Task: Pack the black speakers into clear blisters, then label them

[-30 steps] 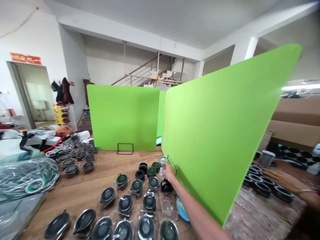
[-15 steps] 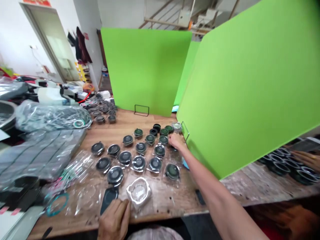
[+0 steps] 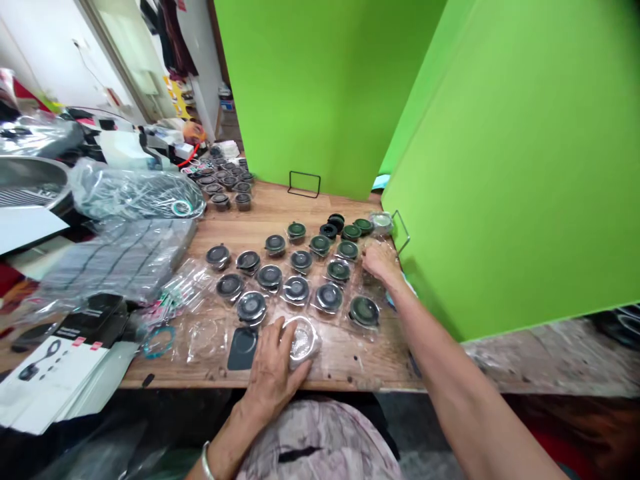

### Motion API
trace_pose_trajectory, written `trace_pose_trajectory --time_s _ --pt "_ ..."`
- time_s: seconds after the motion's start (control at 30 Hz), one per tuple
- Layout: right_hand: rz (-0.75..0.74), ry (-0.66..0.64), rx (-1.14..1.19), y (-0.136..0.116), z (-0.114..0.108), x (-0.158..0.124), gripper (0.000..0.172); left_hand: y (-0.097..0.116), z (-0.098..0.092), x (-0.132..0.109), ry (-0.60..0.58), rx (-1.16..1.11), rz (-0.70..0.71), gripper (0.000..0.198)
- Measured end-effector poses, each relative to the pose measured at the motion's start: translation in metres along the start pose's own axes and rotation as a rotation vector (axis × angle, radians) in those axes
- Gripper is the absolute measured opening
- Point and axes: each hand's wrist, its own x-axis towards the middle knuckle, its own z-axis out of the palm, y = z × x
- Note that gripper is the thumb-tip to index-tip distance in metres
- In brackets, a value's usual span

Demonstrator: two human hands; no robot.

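Note:
My left hand (image 3: 274,368) lies at the wooden table's front edge, its fingers wrapped around a clear plastic blister cup (image 3: 301,340). Beside that hand is a flat black pad (image 3: 243,348). Several round black-and-green discs in clear blister packs (image 3: 296,289) stand in rows across the tabletop (image 3: 350,363). My right hand (image 3: 381,261) rests on clear film at the right end of the rows, next to a disc (image 3: 347,250). Its fingertips are hidden, so any grip cannot be seen.
A green panel (image 3: 510,167) rises along the right side, with a black wire stand (image 3: 403,232) at its foot. Another green panel (image 3: 320,87) stands behind the table. Plastic-wrapped goods (image 3: 135,193), several dark cups (image 3: 225,183) and printed cards (image 3: 60,373) crowd the left.
The view has tilted down and the table sits higher in the frame. My left hand has closed around the clear cup, and my right hand has moved right, past the discs.

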Motion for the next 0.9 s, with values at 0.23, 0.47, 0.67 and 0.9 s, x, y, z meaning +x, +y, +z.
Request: trace_pose_trajectory --time_s 0.23,0.47,0.67,0.9 --pt "0.072 0.357 0.301 0.008 -0.026 -0.016 0.030 -0.006 -0.004 -0.005 0.038 0.114 0.014 0.053" --pt "-0.234 -0.051 1.409 0.010 -0.036 -0.143 0.027 -0.017 -0.014 -0.021 0.084 0.085 -0.023 0.056" --pt "0.235 -0.702 1.982 -0.017 0.050 -0.235 0.036 -0.011 -0.018 -0.032 0.143 -0.046 -0.103 0.058" --pt "-0.033 -0.209 1.247 -0.017 0.044 -0.223 0.025 0.008 -0.007 -0.013 0.163 0.140 0.263 0.071"
